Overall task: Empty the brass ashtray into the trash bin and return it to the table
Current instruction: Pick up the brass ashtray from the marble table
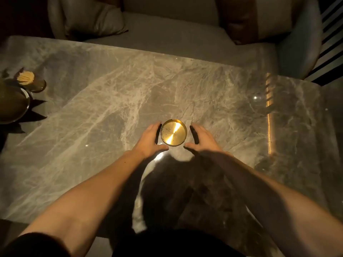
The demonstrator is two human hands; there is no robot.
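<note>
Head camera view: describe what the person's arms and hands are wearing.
Both forearms are bare from elbow to wrist. The left hand and right hand wear no gloves; no rings, watch or bracelet are visible in the dim light. Dark short sleeve fabric shows at the left upper arm.

1. You can't tell whether your left hand (150, 139) touches the ashtray (173, 132): its fingers sit just beside the rim and the seam is in shadow.
2. Your right hand (201, 139) is half in shadow; the palm side can't be seen.
3. Specks in the ashtray's left half are too small to identify.
4. Dark dish (13, 104) at far left is cut off by the frame edge; contents unreadable.
5. Holder of thin sticks (26, 78) beside it: too dim to make out the container.
6. Table (92, 108) near edge is lost under your shadow and torso.
7. Sofa (167, 34) is cropped at the top; dark corners show nothing.
</note>
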